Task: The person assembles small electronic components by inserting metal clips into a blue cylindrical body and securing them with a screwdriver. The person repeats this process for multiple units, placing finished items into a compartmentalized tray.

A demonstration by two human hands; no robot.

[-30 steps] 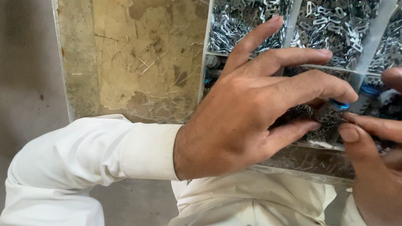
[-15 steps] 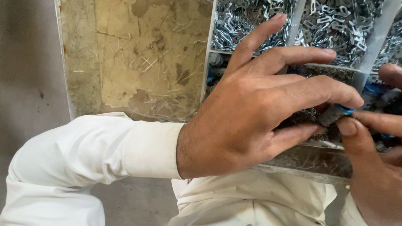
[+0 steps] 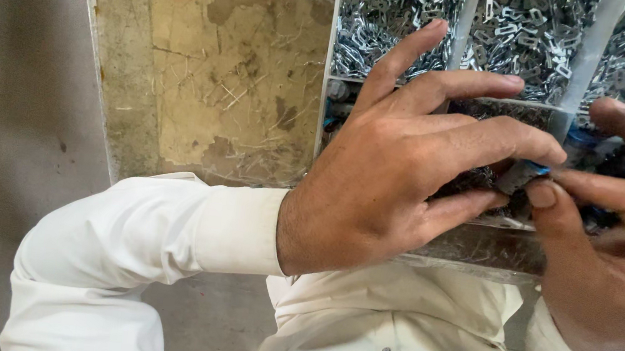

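Observation:
My left hand (image 3: pixel 398 169) reaches over the near row of a clear divided tray (image 3: pixel 474 254), fingers spread and curled above a compartment of dark small parts (image 3: pixel 474 181). Between its fingertips and my right thumb sits a small dark grey part with a blue end (image 3: pixel 520 174). My right hand (image 3: pixel 616 231) meets it from the right, thumb and forefinger pinched on that part. Most of the part is hidden by the fingers.
The far row of the tray holds several compartments of shiny metal clips (image 3: pixel 529 28). A worn yellowish tabletop under clear sheet (image 3: pixel 215 72) lies to the left. Grey floor (image 3: pixel 0 127) is further left. My white sleeves and shirt (image 3: pixel 388 338) fill the bottom.
Both hands stayed over the near compartment. My right thumb slid slightly left onto the small part, and the fingers of both hands closed tighter around it.

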